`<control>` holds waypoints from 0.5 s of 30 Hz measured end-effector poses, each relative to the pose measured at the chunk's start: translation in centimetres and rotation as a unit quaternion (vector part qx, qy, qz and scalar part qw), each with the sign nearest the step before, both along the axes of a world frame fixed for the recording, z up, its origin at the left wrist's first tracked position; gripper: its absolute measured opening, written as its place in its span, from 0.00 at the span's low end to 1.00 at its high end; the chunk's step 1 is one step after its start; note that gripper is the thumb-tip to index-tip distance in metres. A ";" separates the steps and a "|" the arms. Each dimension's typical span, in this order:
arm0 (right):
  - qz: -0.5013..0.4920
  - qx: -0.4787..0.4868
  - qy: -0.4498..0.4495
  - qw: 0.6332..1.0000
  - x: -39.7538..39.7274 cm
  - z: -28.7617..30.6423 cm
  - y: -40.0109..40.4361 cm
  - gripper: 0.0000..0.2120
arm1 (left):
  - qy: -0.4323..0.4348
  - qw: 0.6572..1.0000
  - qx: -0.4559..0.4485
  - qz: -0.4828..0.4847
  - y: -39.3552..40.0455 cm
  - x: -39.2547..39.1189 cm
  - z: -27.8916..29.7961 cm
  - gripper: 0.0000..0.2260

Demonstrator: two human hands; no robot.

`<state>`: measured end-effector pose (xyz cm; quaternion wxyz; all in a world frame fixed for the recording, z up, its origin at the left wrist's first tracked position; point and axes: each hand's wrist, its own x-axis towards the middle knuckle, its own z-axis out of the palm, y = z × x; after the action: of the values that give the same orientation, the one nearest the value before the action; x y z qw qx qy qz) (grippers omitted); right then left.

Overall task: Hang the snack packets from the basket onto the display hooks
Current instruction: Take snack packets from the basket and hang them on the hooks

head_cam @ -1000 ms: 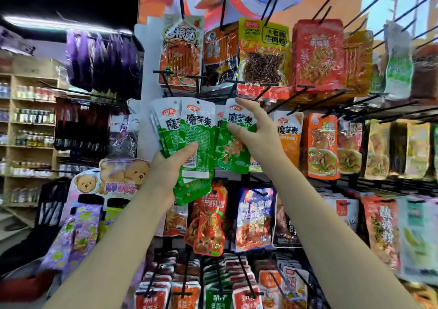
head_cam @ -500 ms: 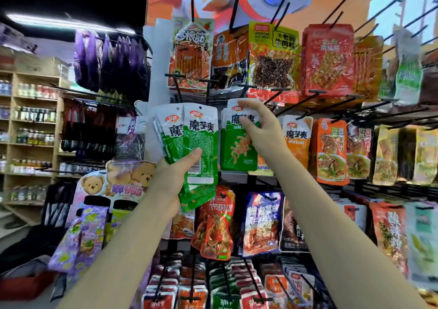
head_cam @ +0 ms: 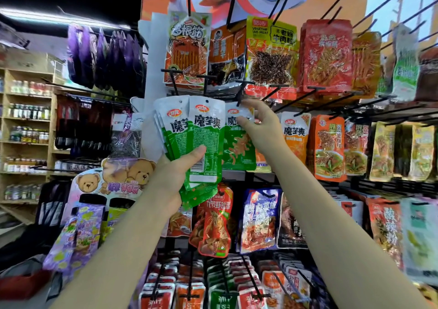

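A green packet (head_cam: 239, 140) is pinched at its top by the right hand (head_cam: 259, 128) and has been raised to the black hook (head_cam: 240, 93), nearly threaded. More packets (head_cam: 189, 138) are gripped, fanned, in the left hand (head_cam: 176, 168), awaiting hanging.

Green packets (head_cam: 201, 140) in both hands

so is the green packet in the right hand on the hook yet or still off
Cannot tell. The right hand pinches the green packet by its top just under the hook, and the fingers hide its hole.
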<state>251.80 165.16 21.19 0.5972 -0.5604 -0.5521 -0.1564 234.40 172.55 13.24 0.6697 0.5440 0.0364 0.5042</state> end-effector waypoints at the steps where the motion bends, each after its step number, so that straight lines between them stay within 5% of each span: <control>1: -0.034 -0.022 -0.016 0.999 0.1 0.0 0.1 0.15 | 0.001 1.000 0.005 -0.003 -0.2 0.0 0.0 0.27; 5: -0.131 0.053 -0.058 0.988 -0.4 -0.7 -1.1 0.10 | 0.015 0.999 0.004 -0.029 -0.2 0.3 0.3 0.25; 7: -0.033 0.056 -0.035 0.997 -1.8 -1.2 -2.3 0.11 | 0.017 0.998 0.003 -0.053 -0.2 0.5 0.4 0.24; 10: 0.051 -0.063 -0.058 0.995 -3.7 -2.5 -2.8 0.08 | 0.027 0.997 0.028 -0.070 -0.9 1.0 0.6 0.20; 15: 0.002 0.000 -0.004 1.000 -2.5 -3.0 -3.9 0.12 | 0.042 0.999 -0.003 0.021 -0.5 1.7 0.5 0.49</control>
<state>249.28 161.24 18.22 0.5955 -0.5583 -0.5558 -0.1577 236.06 172.03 13.69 0.6585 0.5616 0.0774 0.4950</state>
